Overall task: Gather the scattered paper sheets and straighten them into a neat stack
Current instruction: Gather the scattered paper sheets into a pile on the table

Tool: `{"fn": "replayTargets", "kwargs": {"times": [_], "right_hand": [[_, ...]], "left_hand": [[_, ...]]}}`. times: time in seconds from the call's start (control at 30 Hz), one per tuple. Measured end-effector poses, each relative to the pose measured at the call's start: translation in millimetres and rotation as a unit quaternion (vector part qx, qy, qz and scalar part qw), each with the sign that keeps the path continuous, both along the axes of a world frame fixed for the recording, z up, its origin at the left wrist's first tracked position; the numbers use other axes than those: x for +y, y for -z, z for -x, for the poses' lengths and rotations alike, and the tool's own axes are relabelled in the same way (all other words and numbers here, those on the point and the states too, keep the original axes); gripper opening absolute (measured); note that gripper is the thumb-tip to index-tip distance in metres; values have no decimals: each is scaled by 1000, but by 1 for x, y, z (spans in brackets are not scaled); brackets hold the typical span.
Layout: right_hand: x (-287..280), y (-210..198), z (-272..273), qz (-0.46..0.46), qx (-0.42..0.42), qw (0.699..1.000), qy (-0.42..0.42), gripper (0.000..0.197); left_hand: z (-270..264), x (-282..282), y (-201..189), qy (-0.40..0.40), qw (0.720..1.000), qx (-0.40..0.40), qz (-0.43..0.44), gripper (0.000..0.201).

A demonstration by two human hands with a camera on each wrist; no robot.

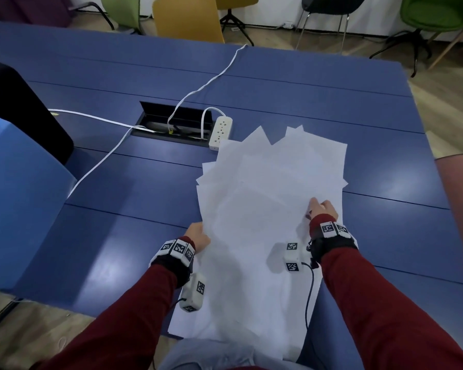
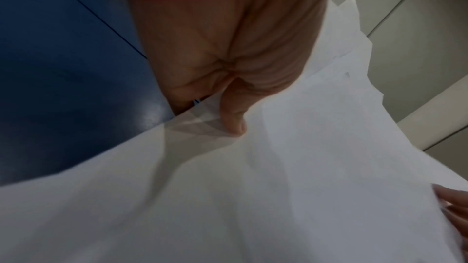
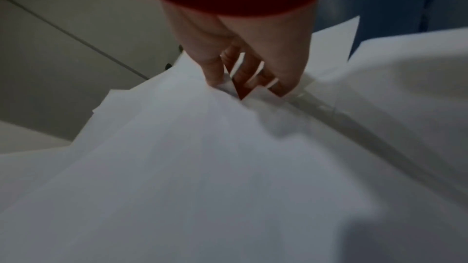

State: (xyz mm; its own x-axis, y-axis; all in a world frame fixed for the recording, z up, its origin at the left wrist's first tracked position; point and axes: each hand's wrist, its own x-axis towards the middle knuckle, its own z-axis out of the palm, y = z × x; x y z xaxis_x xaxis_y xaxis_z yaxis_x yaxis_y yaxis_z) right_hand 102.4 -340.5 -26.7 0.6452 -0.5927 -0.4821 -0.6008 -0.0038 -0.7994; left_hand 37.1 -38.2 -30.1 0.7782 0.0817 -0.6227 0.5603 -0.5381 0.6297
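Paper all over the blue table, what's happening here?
A person in red sleeves is gathering loose white paper sheets into one pile on the blue table. The left hand grips the pile's left edge, thumb on top, and the right hand grips the right side, fingers tucked among the sheets. The pile is messy: corners fan out at the far end and the near end hangs over the table edge. A white power strip lies just beyond it.

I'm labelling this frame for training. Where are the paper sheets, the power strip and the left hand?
paper sheets [image 1: 267,198], head view, middle of the fanned white pile.
power strip [image 1: 220,132], head view, its white socket face.
left hand [image 1: 197,235], head view, back of the hand at the pile's left edge.
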Motion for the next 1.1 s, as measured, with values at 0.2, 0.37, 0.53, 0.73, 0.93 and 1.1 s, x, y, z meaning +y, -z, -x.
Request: {"fn": "replayTargets", "kwargs": {"times": [0.2, 0.37, 0.53, 0.73, 0.93, 1.1], "right_hand": [[-29, -5, 16, 117, 11, 993, -1, 31], [-20, 8, 42, 147, 103, 964, -197, 10], [-11, 8, 44, 188, 116, 958, -184, 25], [-30, 4, 53, 204, 162, 957, -128, 56], [-3, 3, 57, 162, 146, 945, -245, 36], [0, 4, 52, 171, 158, 965, -124, 38]], "left_hand": [[-1, 3, 10, -131, 991, -34, 5, 40], [1, -13, 14, -202, 978, -57, -2, 57], [-4, -27, 13, -179, 974, -50, -131, 82], [-11, -50, 1, -141, 968, -8, -209, 87], [-20, -67, -6, -146, 962, 23, -228, 83], [-24, -66, -9, -120, 967, 3, -224, 84]]}}
